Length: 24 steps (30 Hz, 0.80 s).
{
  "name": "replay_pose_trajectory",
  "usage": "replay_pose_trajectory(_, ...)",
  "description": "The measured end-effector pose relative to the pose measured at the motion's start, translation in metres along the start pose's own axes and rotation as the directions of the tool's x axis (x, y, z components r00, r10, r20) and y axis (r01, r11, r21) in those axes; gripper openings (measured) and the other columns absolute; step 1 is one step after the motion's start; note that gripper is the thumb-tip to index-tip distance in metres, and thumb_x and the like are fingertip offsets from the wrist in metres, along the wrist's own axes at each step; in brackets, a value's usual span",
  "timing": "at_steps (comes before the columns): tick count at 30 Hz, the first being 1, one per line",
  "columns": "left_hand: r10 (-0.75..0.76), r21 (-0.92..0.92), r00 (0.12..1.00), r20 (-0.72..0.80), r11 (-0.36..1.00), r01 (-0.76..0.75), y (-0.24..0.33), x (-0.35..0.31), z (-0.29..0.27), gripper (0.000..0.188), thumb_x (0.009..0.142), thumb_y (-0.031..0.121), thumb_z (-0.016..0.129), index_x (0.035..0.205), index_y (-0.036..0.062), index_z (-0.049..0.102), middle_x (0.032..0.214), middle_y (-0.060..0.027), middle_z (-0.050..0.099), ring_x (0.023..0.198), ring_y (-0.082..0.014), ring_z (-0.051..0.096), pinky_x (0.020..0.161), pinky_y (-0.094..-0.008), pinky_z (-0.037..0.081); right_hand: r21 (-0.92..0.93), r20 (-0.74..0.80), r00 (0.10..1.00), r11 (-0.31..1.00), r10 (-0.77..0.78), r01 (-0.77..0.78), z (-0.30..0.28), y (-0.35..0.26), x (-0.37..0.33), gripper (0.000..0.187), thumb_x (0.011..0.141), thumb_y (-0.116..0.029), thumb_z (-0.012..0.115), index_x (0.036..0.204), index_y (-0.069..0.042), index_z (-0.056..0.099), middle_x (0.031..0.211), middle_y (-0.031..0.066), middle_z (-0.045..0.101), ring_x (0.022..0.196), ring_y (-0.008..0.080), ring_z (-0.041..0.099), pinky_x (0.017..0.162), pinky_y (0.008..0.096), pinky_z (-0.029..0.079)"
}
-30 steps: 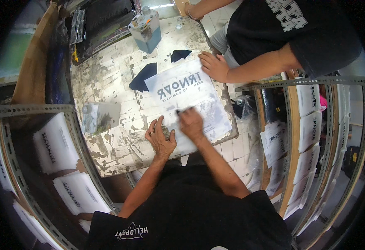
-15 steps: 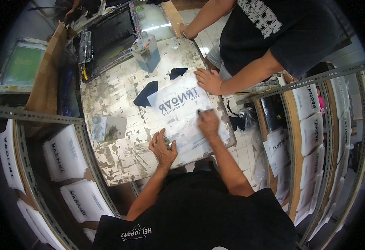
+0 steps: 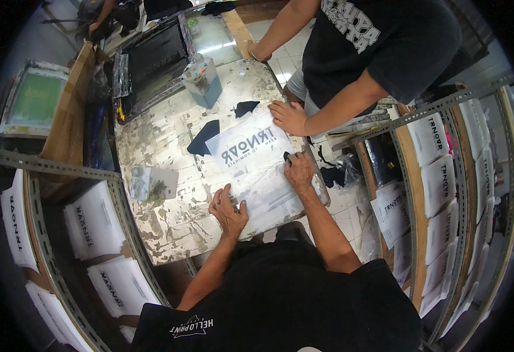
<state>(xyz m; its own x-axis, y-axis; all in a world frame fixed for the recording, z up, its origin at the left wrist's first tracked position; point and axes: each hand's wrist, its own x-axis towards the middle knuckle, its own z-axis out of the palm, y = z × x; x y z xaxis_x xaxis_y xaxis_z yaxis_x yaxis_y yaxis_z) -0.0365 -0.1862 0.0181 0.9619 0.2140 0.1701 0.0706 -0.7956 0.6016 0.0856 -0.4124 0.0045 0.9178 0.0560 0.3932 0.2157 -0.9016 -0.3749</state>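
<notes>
A white, translucent printed plastic sheet or bag (image 3: 257,176) lies flat on the worn table. My left hand (image 3: 228,212) rests at its near left edge, fingers spread and thumb apart, holding nothing. Closed fingers of my right hand (image 3: 299,171) grip a small dark cloth (image 3: 287,156) against the right part of the sheet; much of the cloth is hidden. At the far right edge of the sheet, another person's hand (image 3: 289,118) lies flat. Two dark cloth pieces, one larger (image 3: 205,139) and one smaller (image 3: 247,109), lie just beyond the sheet.
A clear container of blue liquid (image 3: 203,87) stands toward the back of the table (image 3: 180,226). Another translucent container (image 3: 142,183) is at the left. Framed screens (image 3: 154,61) lie at the far end. Metal racks with stacked white printed sheets (image 3: 95,220) flank me on both sides.
My right hand has slid with the cloth a little away from me and to the right across the sheet. The left hand stays in place.
</notes>
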Motion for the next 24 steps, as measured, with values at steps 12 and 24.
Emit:
replay_pose_trajectory(12,-0.002,0.009,1.000,0.012,1.000,0.002,0.001,0.000,0.001,0.074,0.074,0.025,0.073,0.141,0.0056,0.049,0.134,-0.0139,0.055,0.132,-0.0328,0.043,0.107,-0.0504,0.025,0.026,-0.009,1.000,1.000,-0.001,0.001,0.000,-0.002,0.002,0.007,0.071,-0.011,0.070,0.075,-0.005,0.067,0.078,0.0133,0.063,0.081,0.0335,0.060,0.071,0.0458,0.051)
replay_pose_trajectory(24,-0.009,-0.001,1.000,0.021,1.000,0.009,0.002,0.001,0.000,0.073,0.074,0.024,0.074,0.141,0.0047,0.050,0.135,-0.0139,0.055,0.132,-0.0330,0.043,0.107,-0.0488,0.024,-0.001,-0.059,0.998,1.000,-0.004,0.003,0.010,0.013,-0.001,0.009,0.069,-0.013,0.070,0.073,-0.007,0.066,0.077,0.0128,0.063,0.082,0.0340,0.059,0.072,0.0476,0.050)
